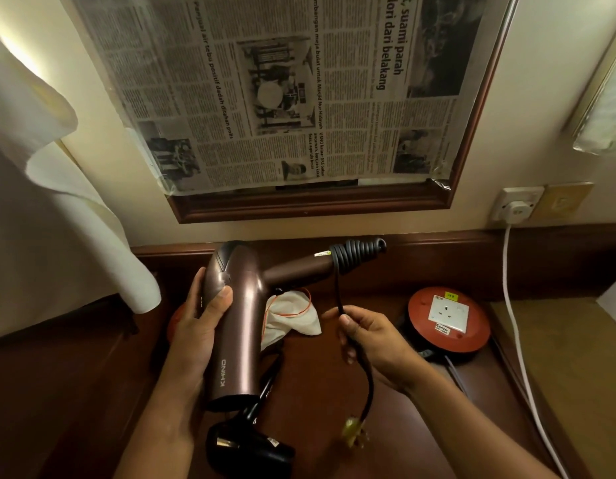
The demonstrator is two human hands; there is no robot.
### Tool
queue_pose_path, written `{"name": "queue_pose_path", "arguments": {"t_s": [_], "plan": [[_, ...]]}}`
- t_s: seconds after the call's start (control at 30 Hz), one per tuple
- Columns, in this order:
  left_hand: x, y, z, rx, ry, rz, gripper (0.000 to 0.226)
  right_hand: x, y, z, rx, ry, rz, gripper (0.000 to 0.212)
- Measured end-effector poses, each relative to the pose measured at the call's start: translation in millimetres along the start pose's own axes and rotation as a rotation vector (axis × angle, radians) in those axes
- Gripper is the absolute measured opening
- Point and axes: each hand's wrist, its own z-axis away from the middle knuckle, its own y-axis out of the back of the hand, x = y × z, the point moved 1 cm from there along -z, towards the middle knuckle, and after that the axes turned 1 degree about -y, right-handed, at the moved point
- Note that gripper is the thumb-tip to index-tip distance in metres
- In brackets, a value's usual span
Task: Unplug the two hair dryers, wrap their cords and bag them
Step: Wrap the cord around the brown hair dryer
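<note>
Head cam, fwd-down, close-up

Held dryer [235, 316]: in the left hand [199, 319], above the desk [320, 426].
Cord [355, 344]: coiled on its handle, tail pinched by the right hand [372, 337].
Second dryer [247, 444]: on the desk, below the first.
Cloth bag [296, 316]: behind the held dryer.
Extension reel [448, 319]: right of the hands.
Wall socket [517, 205]: above the reel.

Brown hair dryer [235, 326]: glossy, smooth plastic with metallic sheen. Cord [356, 252]: matt black rubber. Drawstring bag [292, 318]: white cloth. Tabletop [334, 392]: polished dark wood. Newspaper [265, 91]: matt paper.
</note>
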Motion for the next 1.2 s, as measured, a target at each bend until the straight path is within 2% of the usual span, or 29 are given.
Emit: {"name": "queue_pose_path", "arguments": {"t_s": [0.17, 0.33, 0.5, 0.57, 0.6, 0.67, 0.7, 0.77, 0.83, 1.0, 1.2], "plan": [[2, 10, -3, -0.074, -0.006, -0.052, 0.08, 12, 15, -8, 0.029, -0.088, 0.143, 0.049], [5, 12, -1, -0.077, 0.017, -0.084, 0.061, 10, 33, -21, -0.006, -0.035, 0.192, 0.039], [9, 9, 2, -0.164, 0.059, 0.008, 0.075, -2, 46, -31, 0.001, -0.062, 0.274, 0.033], [11, 9, 2, -0.206, 0.04, -0.015, 0.084, -11, 52, -34, 0.069, -0.119, 0.358, 0.029], [11, 10, 1, -0.234, 0.041, -0.012, 0.081, -16, 57, -37, 0.117, -0.145, 0.411, 0.026], [13, 10, 2, -0.283, 0.07, 0.027, 0.072, -28, 69, -47, 0.159, -0.105, 0.576, 0.033], [15, 10, 2, -0.301, 0.073, 0.023, 0.076, -35, 74, -53, 0.149, -0.086, 0.68, 0.036], [17, 8, 2, -0.33, 0.046, -0.057, 0.097, -49, 78, -58, 0.142, -0.091, 0.857, 0.03], [15, 8, -1, -0.314, 0.0, -0.148, 0.099, -62, 79, -60, 0.152, -0.046, 0.966, 0.033], [-4, 3, -10, -0.282, -0.061, -0.25, 0.071, -82, 72, -60, 0.153, 0.112, 1.023, 0.021], [-17, -1, -16, -0.226, -0.006, -0.2, 0.078, -89, 61, -51, 0.191, 0.22, 1.016, 0.018]]}}
